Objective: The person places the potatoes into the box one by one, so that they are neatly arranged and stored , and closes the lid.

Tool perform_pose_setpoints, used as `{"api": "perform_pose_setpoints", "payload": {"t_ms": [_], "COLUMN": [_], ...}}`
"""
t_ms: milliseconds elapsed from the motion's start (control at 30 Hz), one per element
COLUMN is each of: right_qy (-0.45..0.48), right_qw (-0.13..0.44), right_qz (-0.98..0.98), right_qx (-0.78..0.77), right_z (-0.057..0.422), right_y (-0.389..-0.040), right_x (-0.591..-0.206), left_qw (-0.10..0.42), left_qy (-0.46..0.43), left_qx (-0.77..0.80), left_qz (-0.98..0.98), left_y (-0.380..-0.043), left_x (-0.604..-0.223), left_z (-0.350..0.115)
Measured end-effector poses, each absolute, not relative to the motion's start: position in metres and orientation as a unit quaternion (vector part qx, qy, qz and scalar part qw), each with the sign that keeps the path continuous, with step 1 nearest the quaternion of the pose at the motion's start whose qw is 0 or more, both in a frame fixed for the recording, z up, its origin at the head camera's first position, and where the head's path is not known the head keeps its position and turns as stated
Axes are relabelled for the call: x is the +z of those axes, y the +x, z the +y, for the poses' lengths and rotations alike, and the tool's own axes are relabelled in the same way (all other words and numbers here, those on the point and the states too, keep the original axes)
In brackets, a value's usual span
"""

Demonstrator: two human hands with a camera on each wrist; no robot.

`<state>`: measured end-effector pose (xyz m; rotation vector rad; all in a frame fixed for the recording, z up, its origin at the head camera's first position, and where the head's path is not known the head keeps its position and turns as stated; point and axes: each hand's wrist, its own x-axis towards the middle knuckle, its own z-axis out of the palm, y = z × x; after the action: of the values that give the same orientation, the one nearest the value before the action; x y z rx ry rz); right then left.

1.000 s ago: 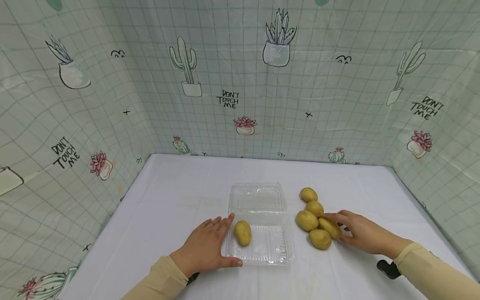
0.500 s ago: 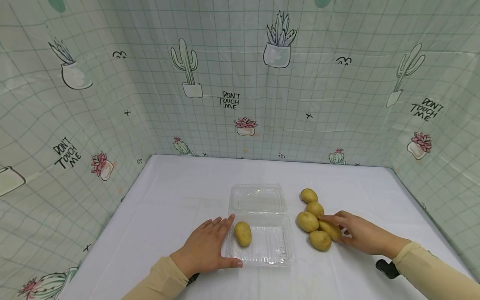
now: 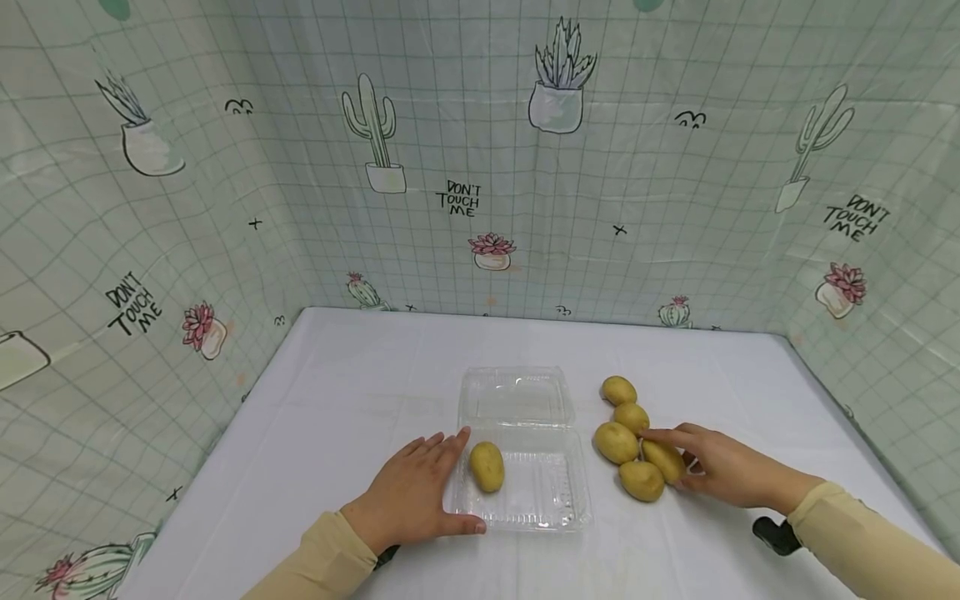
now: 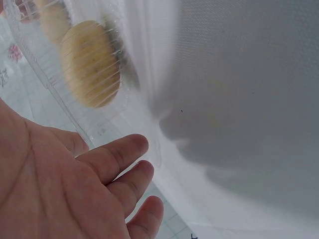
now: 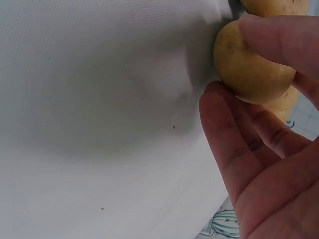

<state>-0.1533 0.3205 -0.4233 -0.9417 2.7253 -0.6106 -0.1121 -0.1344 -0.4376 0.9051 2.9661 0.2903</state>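
Observation:
My right hand (image 3: pixel 716 467) pinches a yellow potato (image 3: pixel 663 461) between thumb and fingers, at the right side of a small group of potatoes. In the right wrist view the thumb presses on one end of that potato (image 5: pixel 249 69). At the left edge of a clear plastic clamshell box (image 3: pixel 536 523) lies my left hand (image 3: pixel 412 496), its fingers spread and thumb by the near corner. One potato (image 3: pixel 487 467) lies in the left part of the box's base; through the clear wall it shows in the left wrist view. The box's lid (image 3: pixel 515 397) is folded back, away from me.
Several loose potatoes (image 3: pixel 616 442) lie in a cluster right of the box, the farthest one (image 3: pixel 618 390) toward the back. A white cloth (image 3: pixel 360 375) covers the table. Patterned curtains (image 3: pixel 480 125) with cactus drawings stand behind and at both sides.
The potato in my right hand has shifted slightly right, opening a small gap from its neighbours. My left hand and the box have stayed in place.

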Motion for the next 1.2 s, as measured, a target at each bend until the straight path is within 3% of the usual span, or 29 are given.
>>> {"api": "perform_pose_setpoints", "payload": {"t_ms": [1200], "right_qy": [-0.314], "right_qw": [0.122], "right_qz": [0.905], "right_qx": [-0.259], "right_z": [0.3238], "right_y": [-0.1563], "right_x": [-0.4285], "left_qw": [0.025], "left_qy": [0.284], "left_qx": [0.097], "left_qz": [0.953], "left_y": [-0.1135], "left_x": [-0.4352], "left_z": [-0.1329]}}
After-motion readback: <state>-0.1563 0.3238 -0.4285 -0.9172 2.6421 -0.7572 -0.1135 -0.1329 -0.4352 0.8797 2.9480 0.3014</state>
